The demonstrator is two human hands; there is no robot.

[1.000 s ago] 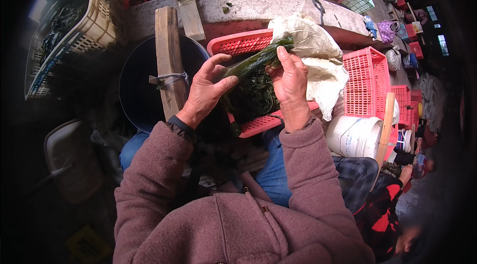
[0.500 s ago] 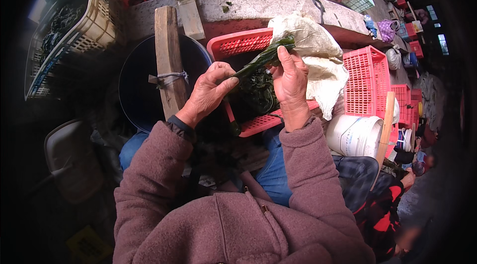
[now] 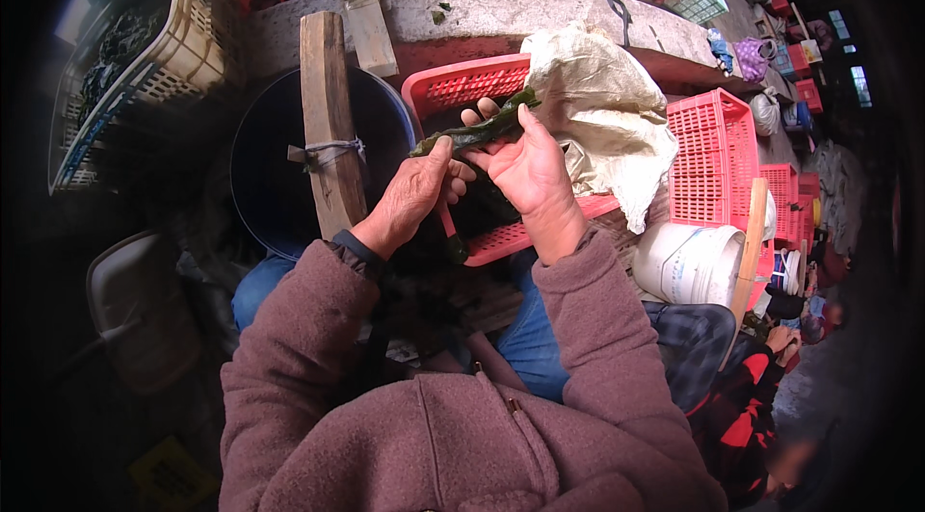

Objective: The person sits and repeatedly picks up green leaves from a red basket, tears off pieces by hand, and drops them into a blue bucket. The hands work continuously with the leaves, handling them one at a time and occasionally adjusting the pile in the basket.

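Observation:
A folded dark green strip of seaweed (image 3: 474,135) stretches between my hands, above a red plastic basket (image 3: 466,81). My left hand (image 3: 409,196) pinches its near left end between thumb and curled fingers. Higher up and to the right, my right hand (image 3: 532,168) holds the other end, palm turned up, with the thumb over the strip and the fingers behind it. More seaweed lies in the basket's shadow, largely hidden by my hands. A cream woven sack (image 3: 617,112) drapes over the basket's right side.
Left of the basket stands a dark blue barrel (image 3: 258,151) with a wooden post (image 3: 330,117) upright across it, cord tied round. A pale crate (image 3: 198,40) of seaweed is far left. Rightward are a red crate (image 3: 708,156), a white bucket (image 3: 679,262) and a person's hand (image 3: 782,339).
My hands have come closer together, and the seaweed has dropped slightly. My right hand has moved left and down and turned its palm up, while my left has shifted slightly right.

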